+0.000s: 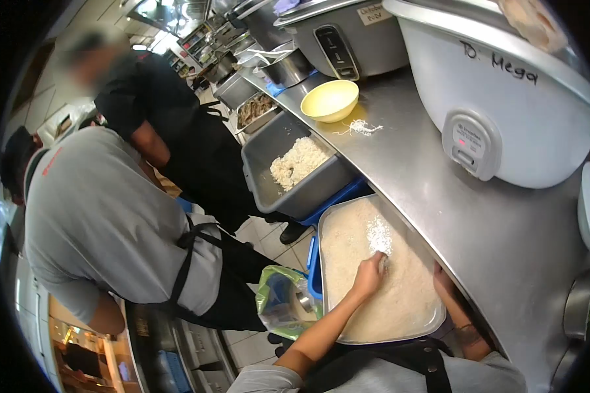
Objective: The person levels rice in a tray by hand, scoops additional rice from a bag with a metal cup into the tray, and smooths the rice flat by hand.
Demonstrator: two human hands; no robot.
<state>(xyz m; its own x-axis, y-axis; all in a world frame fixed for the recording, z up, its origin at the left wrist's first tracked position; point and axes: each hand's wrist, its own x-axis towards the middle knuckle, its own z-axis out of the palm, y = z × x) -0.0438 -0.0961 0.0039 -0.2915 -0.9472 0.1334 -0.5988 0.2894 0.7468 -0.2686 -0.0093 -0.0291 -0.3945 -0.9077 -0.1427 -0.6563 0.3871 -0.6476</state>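
A large pale tray [331,275] in front of me is filled with beige, crumb-like grains [400,298]. My left hand [370,275] is over the middle of it, fingers curled closed. Whatever is inside that fist is hidden, though a small pale bit shows at its edge. Just beyond the knuckles, a patch of bright white flakes or powder [379,237] lies on the grains. At the tray's right rim, close under the counter edge, my right hand [443,283] grips the side; its fingers are partly hidden.
A steel counter [432,216] on the right carries a yellow bowl [331,101], white shreds [362,128] and rice cookers [505,98]. Beyond the tray is a grey tub [295,196] of cooked rice. A green-lined bin [285,301] stands left; two people [124,216] are nearby.
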